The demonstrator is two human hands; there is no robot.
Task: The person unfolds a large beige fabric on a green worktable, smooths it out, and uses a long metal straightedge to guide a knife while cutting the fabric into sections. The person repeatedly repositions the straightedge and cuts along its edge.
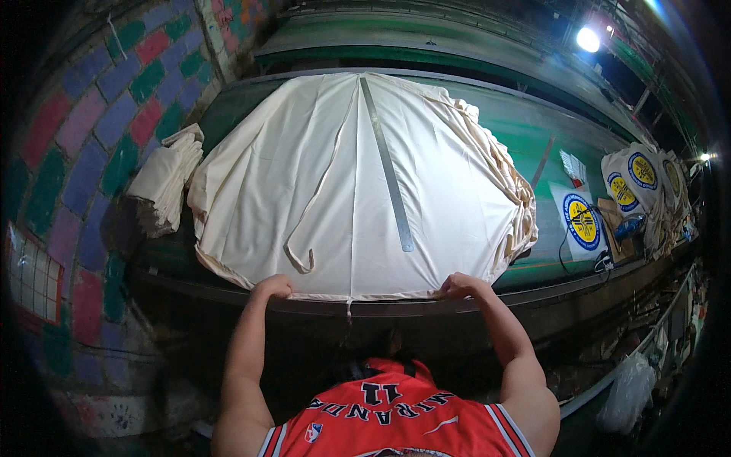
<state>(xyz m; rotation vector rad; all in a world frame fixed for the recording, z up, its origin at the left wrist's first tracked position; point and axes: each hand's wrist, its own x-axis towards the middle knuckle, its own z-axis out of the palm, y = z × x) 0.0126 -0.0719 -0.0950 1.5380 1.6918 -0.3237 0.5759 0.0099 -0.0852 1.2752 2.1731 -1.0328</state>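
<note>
A wide sheet of cream fabric (449, 206) is spread over the green table, its near edge lying along the table's front. My left hand (274, 286) is closed on that edge left of the middle. Further right, my right hand (460, 286) grips the same edge with curled fingers. On the fabric lies a long metal ruler (387, 167), running from the far edge toward me. Beside it a narrow cloth strip (324, 179) trails down and hooks at its near end. The fabric's right side is bunched in folds.
Folded cream cloth (166, 183) is stacked at the left by a painted brick wall (99, 145). At the right are a sheet with a round blue and yellow emblem (563, 199), printed cloths (632, 179) and a dark cable (565, 251). A plastic bag (628, 392) hangs lower right.
</note>
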